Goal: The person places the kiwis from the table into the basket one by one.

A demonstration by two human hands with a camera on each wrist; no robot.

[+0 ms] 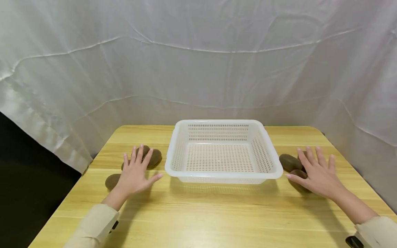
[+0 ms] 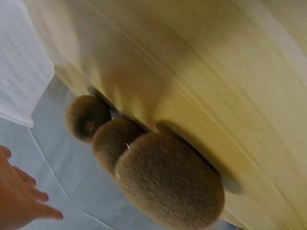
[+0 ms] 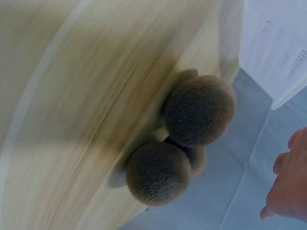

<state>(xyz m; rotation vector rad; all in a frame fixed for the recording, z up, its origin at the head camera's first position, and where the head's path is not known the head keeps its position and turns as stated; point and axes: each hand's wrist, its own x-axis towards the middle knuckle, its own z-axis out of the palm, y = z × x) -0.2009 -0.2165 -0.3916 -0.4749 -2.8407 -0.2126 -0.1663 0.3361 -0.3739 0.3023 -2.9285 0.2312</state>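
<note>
My left hand (image 1: 134, 176) is spread flat above a loose group of brown kiwis at the left, its fingertips overlapping them in the head view. One kiwi (image 1: 155, 159) shows right of the fingers and another kiwi (image 1: 112, 181) lies beside the wrist. Three fuzzy kiwis in a row, the nearest a large kiwi (image 2: 170, 182), appear in the left wrist view, apart from the fingers. At the right, my right hand (image 1: 321, 177) hovers with fingers spread over a cluster of kiwis, including a dark kiwi (image 1: 289, 162). The right wrist view shows three kiwis bunched together, one kiwi (image 3: 200, 110) closest to the basket.
A white perforated plastic basket (image 1: 223, 175) stands between the hands on the wooden table (image 1: 198, 213), with nothing inside it. Pale grey cloth (image 1: 217, 75) hangs behind and along the sides. A dark area (image 1: 28, 186) lies beyond the table's left edge.
</note>
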